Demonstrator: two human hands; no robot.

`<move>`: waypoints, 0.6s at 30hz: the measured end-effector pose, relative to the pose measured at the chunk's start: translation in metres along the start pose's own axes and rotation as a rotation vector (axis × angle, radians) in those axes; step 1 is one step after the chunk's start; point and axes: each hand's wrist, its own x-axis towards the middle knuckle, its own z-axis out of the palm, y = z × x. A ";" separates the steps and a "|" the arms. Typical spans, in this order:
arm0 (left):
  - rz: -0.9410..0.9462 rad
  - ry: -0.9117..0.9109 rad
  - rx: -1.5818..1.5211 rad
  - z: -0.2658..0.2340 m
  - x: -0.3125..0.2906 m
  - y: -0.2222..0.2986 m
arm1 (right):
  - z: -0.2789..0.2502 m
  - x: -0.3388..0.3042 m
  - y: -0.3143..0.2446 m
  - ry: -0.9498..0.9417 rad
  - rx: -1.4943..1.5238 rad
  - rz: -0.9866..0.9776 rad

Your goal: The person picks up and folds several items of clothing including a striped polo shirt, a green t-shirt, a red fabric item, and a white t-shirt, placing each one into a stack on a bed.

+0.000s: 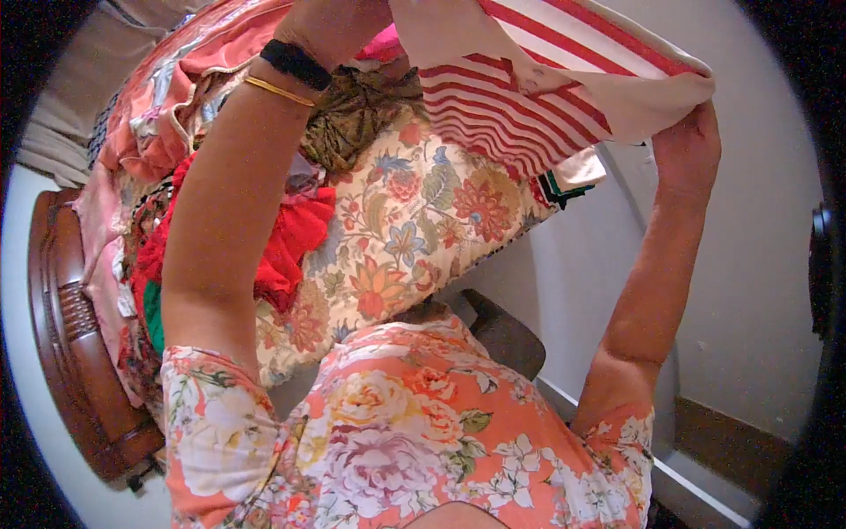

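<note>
A red-and-white striped shirt point(520, 119) with plain white parts is raised high in front of me, spread between my hands. My right hand point(692, 145) is closed on its right edge, with the fingers partly hidden by the cloth. My left hand point(357, 22) is up at the shirt's upper left; the top of the picture cuts off its fingers, but the taut cloth hangs from that side. A black band and a thin gold bangle circle my left wrist. Below the shirt lies a bed surface with a cream floral cover point(405, 229).
Heaped clothes lie on the bed at the left, among them a red ruffled piece point(300, 242) and an olive crumpled cloth point(361, 115). Folded cloth point(573, 181) sits at the bed's right edge. A carved wooden headboard point(79, 344) stands far left; a grey wall point(740, 264) rises at right.
</note>
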 end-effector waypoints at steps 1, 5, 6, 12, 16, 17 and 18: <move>0.008 -0.013 0.029 0.007 0.001 -0.001 | -0.009 0.004 0.000 -0.010 0.013 -0.016; -0.029 0.015 0.106 0.015 0.005 -0.005 | -0.023 0.008 0.003 -0.016 0.073 -0.010; 0.037 -0.032 0.112 0.012 0.003 0.006 | -0.027 0.015 0.004 -0.034 0.092 -0.003; -0.201 -0.125 -0.279 0.004 0.011 -0.021 | -0.065 0.028 0.032 -0.270 -0.706 -0.216; -0.330 -0.067 -0.402 0.002 0.009 -0.048 | -0.068 0.025 0.056 -0.138 -0.190 0.134; -0.405 -0.014 -0.398 0.006 0.011 -0.055 | -0.080 0.030 0.061 -0.214 -0.355 0.089; -0.390 -0.019 -0.324 -0.016 0.012 -0.065 | -0.032 0.015 0.053 0.083 0.121 0.310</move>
